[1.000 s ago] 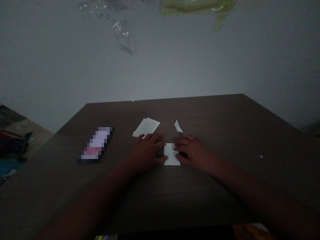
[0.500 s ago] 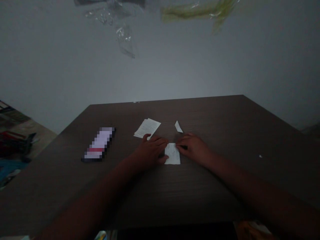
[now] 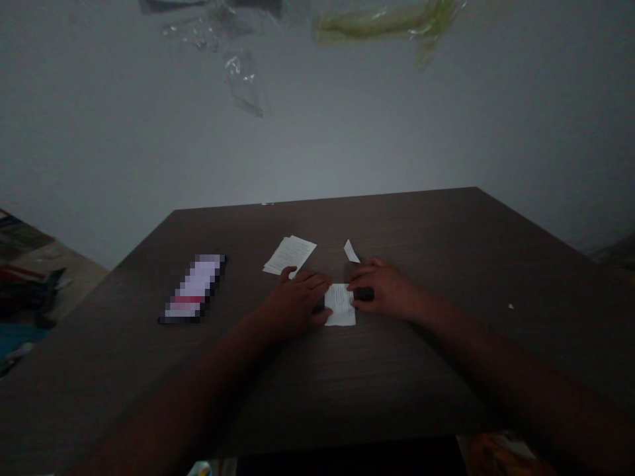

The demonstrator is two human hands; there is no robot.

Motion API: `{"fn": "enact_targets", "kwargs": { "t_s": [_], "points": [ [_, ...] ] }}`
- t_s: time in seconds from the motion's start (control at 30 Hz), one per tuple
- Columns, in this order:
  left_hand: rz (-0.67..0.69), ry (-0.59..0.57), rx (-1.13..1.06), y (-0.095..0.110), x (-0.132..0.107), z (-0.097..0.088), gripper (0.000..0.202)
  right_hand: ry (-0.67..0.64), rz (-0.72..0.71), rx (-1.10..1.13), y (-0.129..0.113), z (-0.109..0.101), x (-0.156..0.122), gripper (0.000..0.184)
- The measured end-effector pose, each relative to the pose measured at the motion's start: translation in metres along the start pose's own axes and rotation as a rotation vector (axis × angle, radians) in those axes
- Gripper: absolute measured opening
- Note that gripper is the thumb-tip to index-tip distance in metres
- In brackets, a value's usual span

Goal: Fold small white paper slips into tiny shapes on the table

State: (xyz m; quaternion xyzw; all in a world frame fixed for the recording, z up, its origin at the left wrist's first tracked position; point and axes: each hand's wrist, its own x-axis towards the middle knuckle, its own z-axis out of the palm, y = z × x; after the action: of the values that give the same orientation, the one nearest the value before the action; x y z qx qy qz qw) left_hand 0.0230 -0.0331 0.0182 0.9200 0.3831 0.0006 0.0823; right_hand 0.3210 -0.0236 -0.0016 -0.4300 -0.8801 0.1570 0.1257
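Note:
A small square of printed paper (image 3: 340, 311) lies flat on the dark table in front of me. My left hand (image 3: 300, 299) rests on its left side, fingers stretched toward the top corner and thumb on the lower left. At the right edge, my right hand (image 3: 381, 289) touches the paper with its fingertips, thumb and fingers spread apart with a dark gap between them. Just beyond the right fingers is a narrow folded strip of paper (image 3: 351, 251). Several printed sheets (image 3: 289, 255) overlap in a loose pile behind my left hand.
A phone (image 3: 193, 289) with a blurred screen lies to the left on the wooden table (image 3: 421, 228). One tiny white scrap (image 3: 510, 306) is on the right side. The table's far edge is close to a pale wall (image 3: 317, 132) with tape and plastic on it.
My right thumb and fingers have spread wider apart at the paper's right edge. My left hand stays in place on the paper. The whole view has shifted slightly.

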Motion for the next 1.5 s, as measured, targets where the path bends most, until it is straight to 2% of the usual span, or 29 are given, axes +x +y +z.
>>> {"fn": "enact_targets", "kwargs": {
  "t_s": [0.2, 0.37, 0.47, 0.73, 0.8, 0.97, 1.07, 1.17, 1.27, 1.37, 1.5],
  "points": [
    [-0.018, -0.011, 0.016, 0.003, -0.001, -0.002, 0.045, -0.042, -0.018, 0.018, -0.006, -0.007, -0.006, 0.047],
    [-0.039, -0.026, -0.010, 0.005, 0.000, -0.005, 0.045, -0.025, 0.004, 0.010, -0.007, -0.002, -0.003, 0.031],
    [-0.052, -0.039, -0.032, 0.005, -0.001, -0.005, 0.045, -0.003, 0.025, -0.001, -0.009, 0.001, -0.003, 0.030],
    [-0.054, -0.015, -0.034, 0.002, -0.002, -0.001, 0.055, -0.040, 0.012, -0.028, -0.018, -0.001, -0.013, 0.064],
    [-0.049, -0.010, -0.033, 0.001, -0.002, 0.001, 0.055, -0.051, 0.009, -0.039, -0.020, 0.000, -0.014, 0.067],
    [-0.057, 0.033, -0.009, 0.001, -0.004, 0.004, 0.061, -0.071, -0.019, -0.025, -0.023, -0.003, -0.014, 0.062],
    [-0.029, 0.075, -0.003, 0.004, -0.007, 0.003, 0.064, -0.057, -0.028, -0.007, -0.025, -0.004, -0.012, 0.043],
    [0.054, 0.063, -0.044, 0.007, -0.009, 0.001, 0.050, -0.013, -0.012, -0.027, -0.024, 0.001, -0.010, 0.027],
    [0.100, 0.034, -0.077, 0.009, -0.007, 0.001, 0.040, 0.027, 0.001, -0.055, -0.021, 0.008, -0.008, 0.028],
    [0.084, 0.020, -0.100, 0.009, -0.005, 0.001, 0.042, 0.050, 0.023, -0.069, -0.017, 0.014, -0.004, 0.030],
    [0.067, 0.027, -0.091, 0.009, -0.005, -0.001, 0.045, 0.086, 0.063, -0.057, -0.008, 0.018, 0.005, 0.019]
  ]
}}
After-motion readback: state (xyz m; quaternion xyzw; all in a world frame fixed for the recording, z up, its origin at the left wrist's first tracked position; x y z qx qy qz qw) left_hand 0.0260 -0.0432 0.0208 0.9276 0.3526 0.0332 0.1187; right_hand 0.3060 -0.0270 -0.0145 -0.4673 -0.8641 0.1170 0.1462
